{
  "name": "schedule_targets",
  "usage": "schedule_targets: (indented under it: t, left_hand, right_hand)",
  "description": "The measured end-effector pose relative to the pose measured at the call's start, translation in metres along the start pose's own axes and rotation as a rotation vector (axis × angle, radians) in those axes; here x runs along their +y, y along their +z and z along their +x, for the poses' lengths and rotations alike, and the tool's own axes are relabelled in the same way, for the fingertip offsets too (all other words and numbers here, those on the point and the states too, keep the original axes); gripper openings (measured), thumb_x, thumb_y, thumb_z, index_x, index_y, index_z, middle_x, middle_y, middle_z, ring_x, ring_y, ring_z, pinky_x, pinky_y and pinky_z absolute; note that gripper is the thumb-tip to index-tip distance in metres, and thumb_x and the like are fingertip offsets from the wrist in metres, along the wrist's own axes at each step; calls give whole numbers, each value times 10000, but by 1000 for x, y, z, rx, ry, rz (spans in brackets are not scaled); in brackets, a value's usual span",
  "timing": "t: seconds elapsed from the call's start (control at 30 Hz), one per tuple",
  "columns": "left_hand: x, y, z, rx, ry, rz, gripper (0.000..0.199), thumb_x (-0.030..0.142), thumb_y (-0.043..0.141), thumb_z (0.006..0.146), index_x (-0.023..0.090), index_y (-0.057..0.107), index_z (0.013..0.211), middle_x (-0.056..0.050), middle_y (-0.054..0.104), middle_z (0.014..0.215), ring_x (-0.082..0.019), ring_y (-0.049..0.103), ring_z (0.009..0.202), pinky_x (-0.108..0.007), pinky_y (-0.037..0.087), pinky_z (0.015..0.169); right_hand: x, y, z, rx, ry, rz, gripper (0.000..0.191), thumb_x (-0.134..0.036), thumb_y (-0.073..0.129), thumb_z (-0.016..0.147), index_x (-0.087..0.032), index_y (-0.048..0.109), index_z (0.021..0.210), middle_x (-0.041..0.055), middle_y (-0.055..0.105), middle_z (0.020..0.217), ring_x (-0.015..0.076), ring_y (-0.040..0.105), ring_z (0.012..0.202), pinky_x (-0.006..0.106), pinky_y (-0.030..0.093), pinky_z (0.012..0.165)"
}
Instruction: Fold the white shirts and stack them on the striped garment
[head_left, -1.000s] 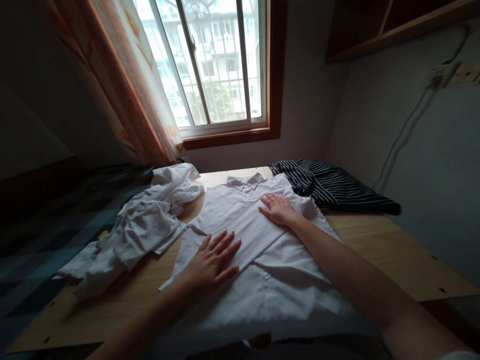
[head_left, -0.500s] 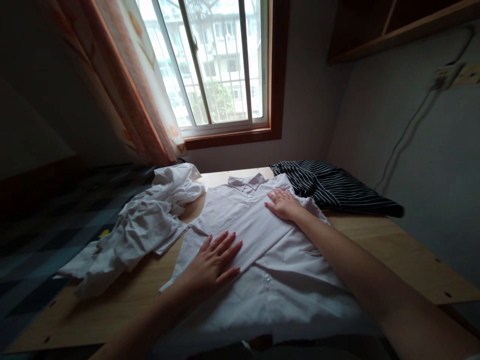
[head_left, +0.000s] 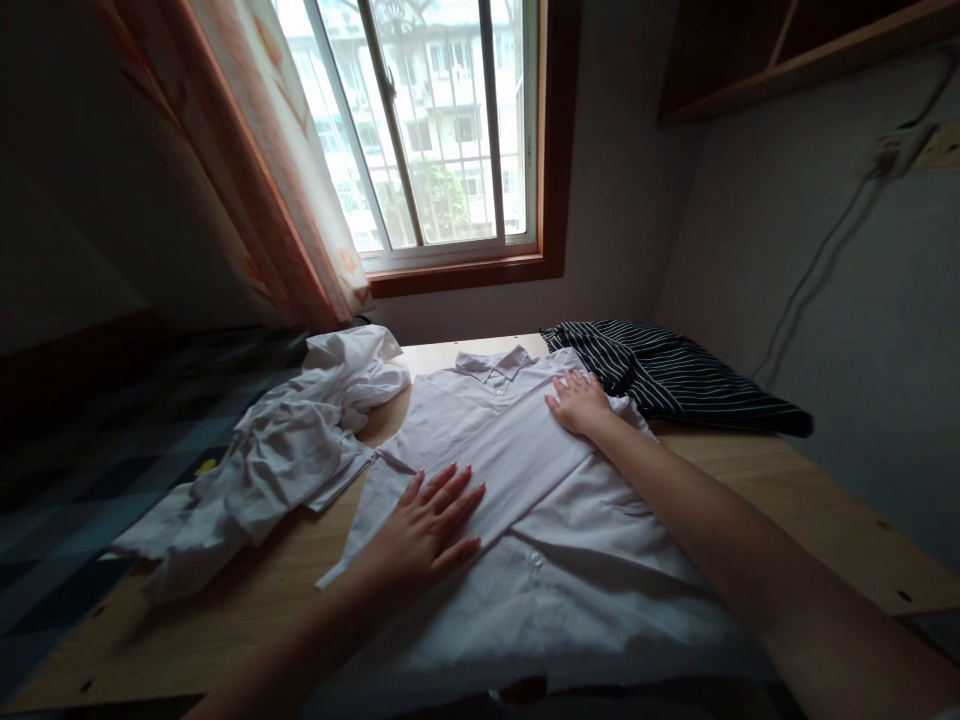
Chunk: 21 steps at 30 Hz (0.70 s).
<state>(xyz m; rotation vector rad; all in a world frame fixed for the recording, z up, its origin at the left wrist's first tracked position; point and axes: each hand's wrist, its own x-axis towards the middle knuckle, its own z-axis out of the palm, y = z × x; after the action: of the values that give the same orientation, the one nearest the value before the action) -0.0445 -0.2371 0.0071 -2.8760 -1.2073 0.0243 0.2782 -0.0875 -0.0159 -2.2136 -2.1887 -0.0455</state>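
A white button-up shirt [head_left: 499, 470] lies front side up on a wooden table [head_left: 757, 470], its collar toward the window. Flat on the shirt's left part rests my left hand [head_left: 435, 520], fingers spread. Farther up, near the shoulder on the right, my right hand [head_left: 581, 402] also presses on the cloth with its fingers stretched out. Between the two hands a smooth strip of fabric runs slantwise across the shirt. Creases show in the lower right part, around a button.
On the left, a crumpled white garment [head_left: 285, 450] reaches over the table's edge toward a dark checked cloth [head_left: 67, 540]. Black-and-white striped fabric [head_left: 675, 375] lies at the back right. Behind stand a window [head_left: 435, 130] and a curtain [head_left: 262, 180]; a cord [head_left: 806, 260] hangs on the wall.
My right hand has slid a little to the right across the shirt, toward the shoulder. My left hand has stayed in place.
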Motion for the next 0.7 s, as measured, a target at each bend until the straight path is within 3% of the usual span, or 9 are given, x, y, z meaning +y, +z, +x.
schedule_targets:
  t: [0.1,0.7]
  left_hand:
    - [0,-1,0,-1,1,0,649,647,325,990,356,270,1567,-28,257,1637,-283,260,1510,-530,185,1224]
    - [0,1,-2,47,22,-22,642,624,361,991,344,294,1564,-39,300,1627,-288,270,1506,-531,165,1232]
  right_hand:
    - [7,0,6,-36,7,21,676,-500,203,1008,-167,262,1593,118,196,1664,273,161,1530,470,78,1221]
    - [34,3,33,-61,14,54,722,-542,170,995,-161,196,1607,60,96,1688,222,105,1541,437,85,1236]
